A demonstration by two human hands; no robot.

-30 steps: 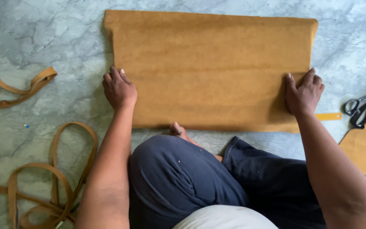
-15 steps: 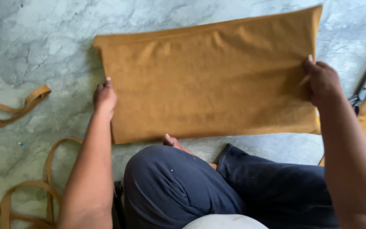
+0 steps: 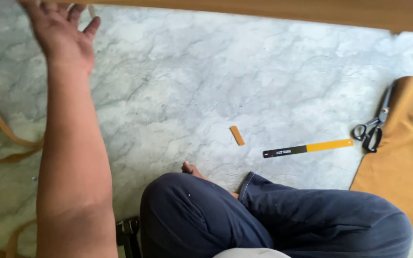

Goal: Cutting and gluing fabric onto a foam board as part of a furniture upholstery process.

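Fabric (image 3: 283, 10) is up off the marble floor (image 3: 192, 86) and shows only as a tan band along the top edge, just beyond our left hand (image 3: 65, 36); we judge the step in hand to be lifting the cloth clear; the next move calls for a firm hold on both ends so it hangs even; our left hand is raised, fingers spread apart, touching the cloth's lower edge at most; our right hand is out of view, so we cannot tell its state; to the right of the left hand, well apart, lie a small tan offcut (image 3: 237, 135), a black and yellow ruler (image 3: 308, 148) and scissors (image 3: 374, 128) against another tan piece (image 3: 405, 148); half a second ago the cloth lay flat on the floor with a hand at each end, covering the offcut and ruler.
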